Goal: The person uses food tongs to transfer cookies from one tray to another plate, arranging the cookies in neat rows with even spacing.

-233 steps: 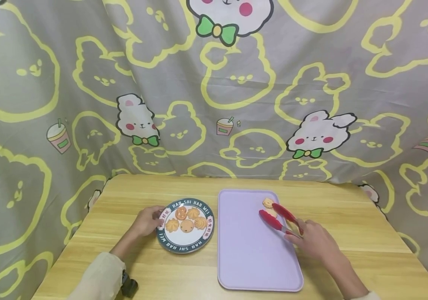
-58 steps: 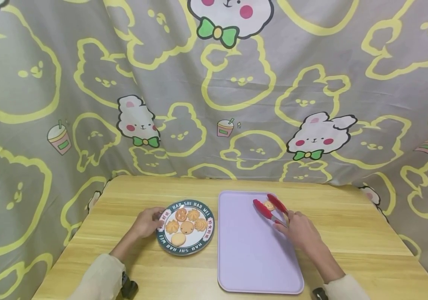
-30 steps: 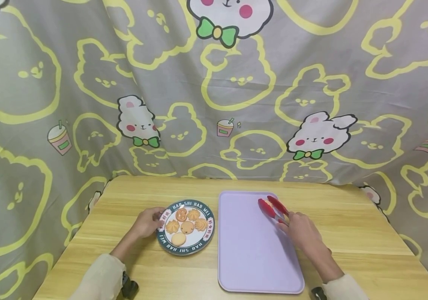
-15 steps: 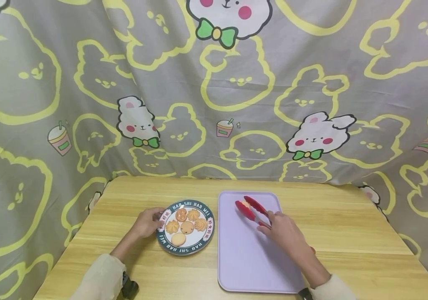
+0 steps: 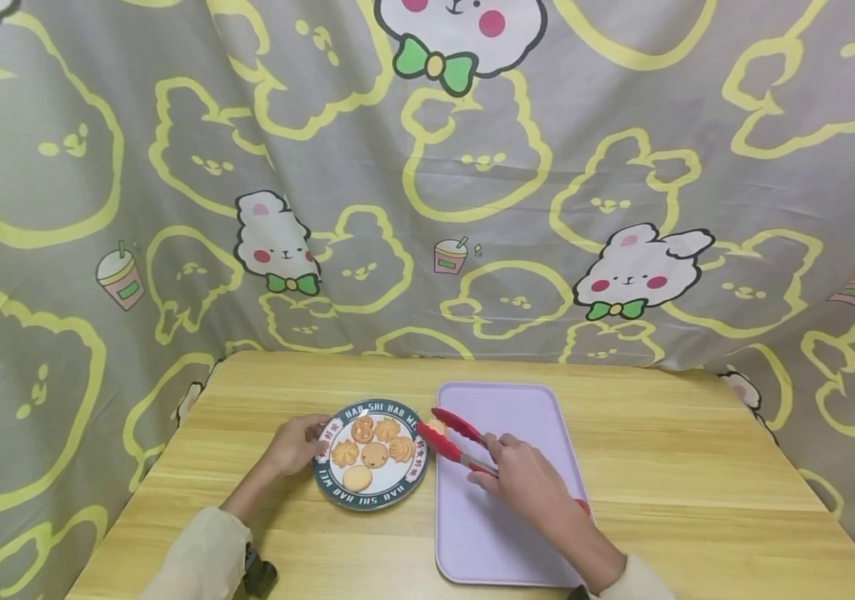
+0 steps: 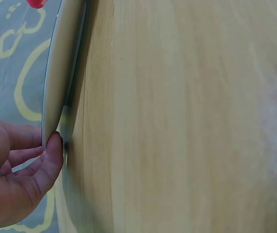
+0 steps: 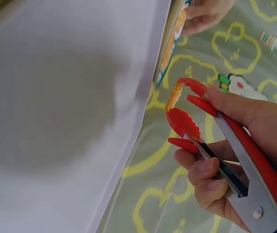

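A round plate (image 5: pixel 390 482) with a dark green lettered rim bears several cookies (image 5: pixel 373 455). My left hand (image 5: pixel 296 446) pinches its left rim, and in the left wrist view the thumb and fingers (image 6: pixel 51 162) hold that edge. My right hand (image 5: pixel 528 479) grips red-tipped metal tongs (image 7: pixel 237 150). Between the tong tips a small golden cookie (image 7: pixel 174 96) is clamped. In the head view this held cookie (image 5: pixel 436 426) hangs in the air at the plate's right rim, partly covered by the tongs.
A lilac rectangular tray (image 5: pixel 502 533) lies right of the plate, under the right hand and forearm, with a narrow strip of table between. The wooden table (image 5: pixel 352 550) reaches back to a grey curtain (image 5: pixel 367 167) printed with cartoon figures.
A flat round cookie has joined the plate since the oldest frame. The tongs have picked the small cookie off the tray's far right and carried it left. The left hand stays put.
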The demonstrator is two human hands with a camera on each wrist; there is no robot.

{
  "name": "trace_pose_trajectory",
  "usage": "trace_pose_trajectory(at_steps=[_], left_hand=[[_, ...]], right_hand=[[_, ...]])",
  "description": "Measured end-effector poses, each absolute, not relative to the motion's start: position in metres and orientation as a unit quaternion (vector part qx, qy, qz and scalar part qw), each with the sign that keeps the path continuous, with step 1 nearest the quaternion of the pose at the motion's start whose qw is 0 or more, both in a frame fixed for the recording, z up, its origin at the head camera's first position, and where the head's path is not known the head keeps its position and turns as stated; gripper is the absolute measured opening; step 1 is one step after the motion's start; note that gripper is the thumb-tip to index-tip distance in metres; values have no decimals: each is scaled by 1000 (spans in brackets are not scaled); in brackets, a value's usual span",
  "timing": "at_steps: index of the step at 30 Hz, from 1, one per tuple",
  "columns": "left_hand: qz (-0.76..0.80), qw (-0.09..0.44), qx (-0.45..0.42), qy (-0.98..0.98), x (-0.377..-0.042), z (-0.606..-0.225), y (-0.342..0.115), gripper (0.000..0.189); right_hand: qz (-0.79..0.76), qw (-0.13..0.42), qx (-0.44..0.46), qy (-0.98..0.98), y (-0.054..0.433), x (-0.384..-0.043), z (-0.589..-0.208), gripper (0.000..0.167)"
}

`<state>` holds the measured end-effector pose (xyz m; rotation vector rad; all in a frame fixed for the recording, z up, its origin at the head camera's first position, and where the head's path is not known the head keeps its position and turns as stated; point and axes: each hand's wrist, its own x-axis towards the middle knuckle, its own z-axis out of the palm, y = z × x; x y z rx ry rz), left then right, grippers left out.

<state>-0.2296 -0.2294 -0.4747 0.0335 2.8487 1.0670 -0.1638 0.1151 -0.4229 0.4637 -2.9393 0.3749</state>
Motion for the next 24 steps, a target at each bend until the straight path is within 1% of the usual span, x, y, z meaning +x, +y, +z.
trace_pose_trajectory(at_steps=[8, 14, 18, 24], left_hand=[[350, 52, 6, 935, -230, -474, -229, 44], [352, 55, 8, 934, -231, -475, -230, 44], [352, 56, 8, 934, -231, -476, -231, 44], [355, 62, 3, 933, -231, -476, -231, 45]], right_hand=[[100, 67, 215, -969, 98, -155, -424, 57], [91, 51, 264, -959, 90, -154, -425, 56], [94, 29, 271, -958, 84, -155, -426, 52], [107, 5, 274, -956, 77, -153, -428, 51]])
